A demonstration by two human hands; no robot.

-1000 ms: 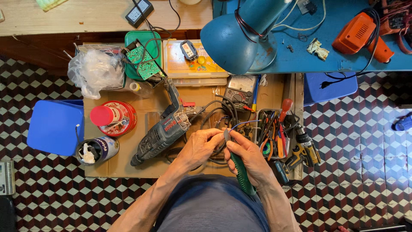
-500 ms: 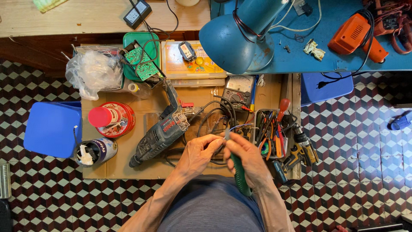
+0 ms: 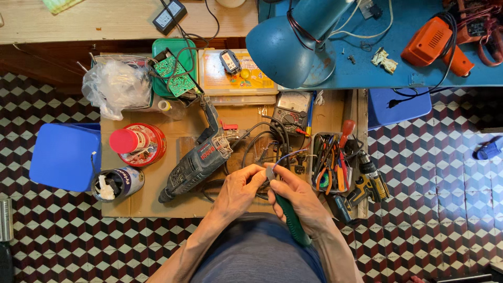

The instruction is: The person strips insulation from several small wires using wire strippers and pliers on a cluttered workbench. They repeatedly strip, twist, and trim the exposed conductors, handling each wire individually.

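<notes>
My right hand [image 3: 298,196] grips a green-handled hand tool [image 3: 289,218] whose metal jaws point up at a thin blue wire [image 3: 289,154]. My left hand [image 3: 240,189] pinches that wire right beside the jaws, fingertips touching the right hand. Both hands hover over the front of a low cardboard-topped table [image 3: 141,202]. A grey power drill [image 3: 195,162] lies diagonally just left of my left hand, its black cable [image 3: 264,131] looping behind the hands.
A tray of pliers and screwdrivers [image 3: 332,162] sits to the right, a multimeter [image 3: 292,109] behind. A red tin [image 3: 139,142], a can [image 3: 119,182], a plastic bag [image 3: 114,86] and a green circuit board [image 3: 175,73] lie left. A blue lamp [image 3: 293,36] overhangs; blue stools [image 3: 63,157] flank.
The hands have stayed together over the wire, shifting only slightly. The view has drifted a little.
</notes>
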